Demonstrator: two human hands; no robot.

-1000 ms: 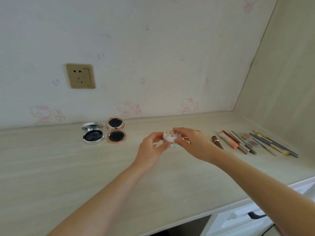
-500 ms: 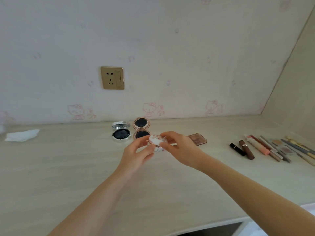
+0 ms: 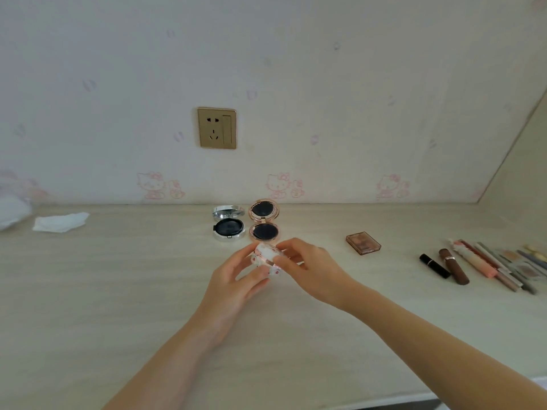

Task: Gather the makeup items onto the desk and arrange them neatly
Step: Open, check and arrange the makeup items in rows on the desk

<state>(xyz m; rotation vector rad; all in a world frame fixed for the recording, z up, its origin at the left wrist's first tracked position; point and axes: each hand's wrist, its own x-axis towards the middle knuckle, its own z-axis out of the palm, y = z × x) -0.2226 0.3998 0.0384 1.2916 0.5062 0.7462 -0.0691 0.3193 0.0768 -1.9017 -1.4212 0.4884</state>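
- A small round compact [image 3: 267, 255], white with pink-red printed figures, is held above the desk [image 3: 118, 291] just in front of the 2 open compacts. No writing on it can be read.
- The left hand [image 3: 236, 279] curls its fingers round the compact from below and the left side, thumb up against its edge.
- The right hand [image 3: 307, 267] pinches the compact's right side between thumb and curled fingers.
- Just behind it, an open silver compact [image 3: 228, 227] and an open rose-gold compact [image 3: 264, 222] lie side by side, each with a dark round pad in the base and the lid tipped up toward the wall.
- To the right, apart from these, lies a small brown rectangular palette [image 3: 363, 242].
- Farther right is a row laid side by side: a black lipstick [image 3: 434, 265], a brown tube [image 3: 453, 266], a pink tube [image 3: 473, 260], then thin pencils and brushes [image 3: 515, 267] running off the edge.
- At far left lies a white tissue [image 3: 60, 221].
- On the wall are a gold socket plate [image 3: 217, 128] and faint pink cat-figure prints [image 3: 284, 186]; no text is legible.
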